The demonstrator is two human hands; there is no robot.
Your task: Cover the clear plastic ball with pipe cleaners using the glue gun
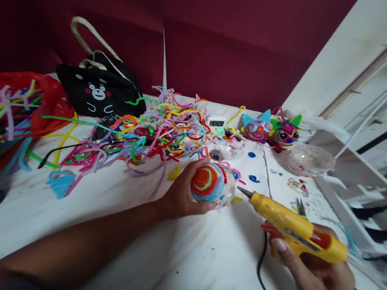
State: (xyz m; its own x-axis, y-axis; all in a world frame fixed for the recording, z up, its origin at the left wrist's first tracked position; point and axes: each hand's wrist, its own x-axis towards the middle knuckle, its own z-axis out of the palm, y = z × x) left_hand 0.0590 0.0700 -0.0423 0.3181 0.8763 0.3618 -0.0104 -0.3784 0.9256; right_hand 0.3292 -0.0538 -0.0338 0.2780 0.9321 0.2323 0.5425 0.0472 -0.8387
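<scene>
My left hand (180,192) is closed around a clear plastic ball (212,183) that has orange, red and blue pipe-cleaner spirals stuck on it. My right hand (319,273) grips a yellow hot glue gun (293,225). The gun's metal nozzle points left, a little short of the ball's right side. Its black cord (264,280) trails toward the table's near edge. Both hands rest low over the white table (177,258).
A tangled heap of coloured pipe cleaners (155,132) covers the middle back. A black bear-face bag (96,90) and a red bag of pipe cleaners (7,109) lie at the left. Two finished pipe-cleaner cat heads (271,129), a clear half-sphere (308,159) and a small timer (217,121) sit at the back right.
</scene>
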